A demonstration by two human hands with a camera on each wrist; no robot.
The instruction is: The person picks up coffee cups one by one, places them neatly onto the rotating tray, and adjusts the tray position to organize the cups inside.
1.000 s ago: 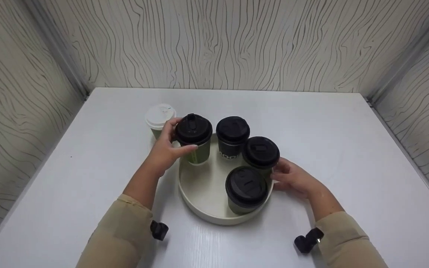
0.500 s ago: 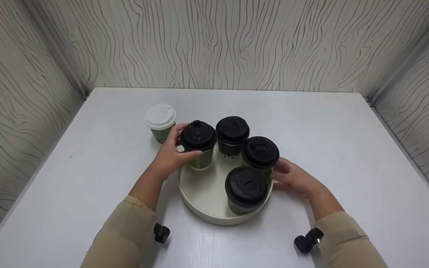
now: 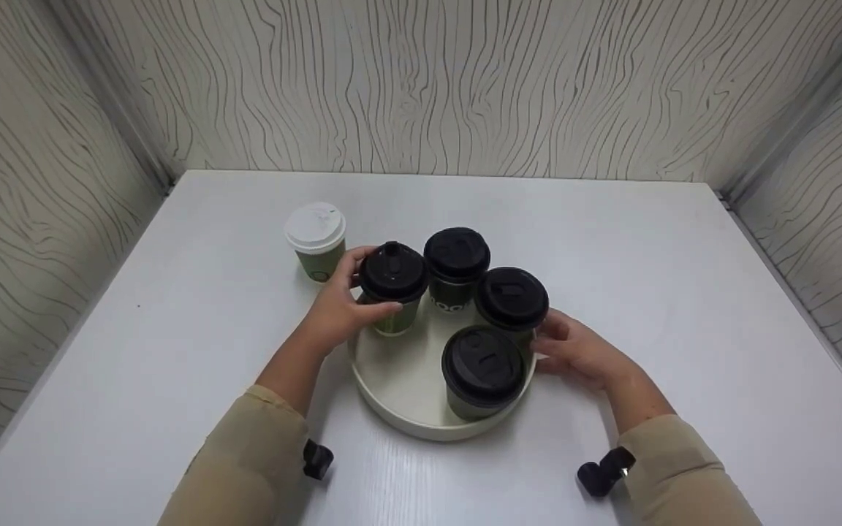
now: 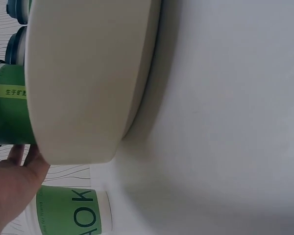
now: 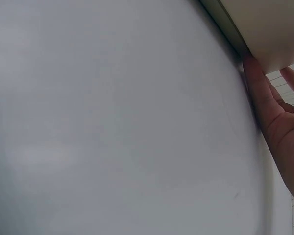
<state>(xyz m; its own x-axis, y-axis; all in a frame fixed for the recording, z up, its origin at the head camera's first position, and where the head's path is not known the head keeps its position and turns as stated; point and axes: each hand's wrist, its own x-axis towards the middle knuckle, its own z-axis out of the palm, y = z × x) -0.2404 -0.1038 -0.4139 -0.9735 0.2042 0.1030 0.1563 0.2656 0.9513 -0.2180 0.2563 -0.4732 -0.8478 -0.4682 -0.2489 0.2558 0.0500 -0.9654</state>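
Cream-coloured and round, the tray (image 3: 399,380) sits on the white table (image 3: 647,277), and everything here is placed from it. Your left hand (image 3: 337,310) is at the tray's left rim, its thumb and fingers curled round the green cup with the black lid (image 3: 393,288), which stands upright just inside that rim. In the left wrist view the tray wall (image 4: 88,83) fills the frame, with your left hand (image 4: 10,191) beside it at the lower corner. Your right hand (image 3: 578,351) rests against the tray's right side with fingers loosely bent on the outer wall; it grips no cup. Three more black-lidded cups stand in the tray: one at the back (image 3: 456,269), one at the right (image 3: 511,303), one at the front (image 3: 482,371). A white-lidded cup (image 3: 316,239) stands on the table, off the tray to its back left.
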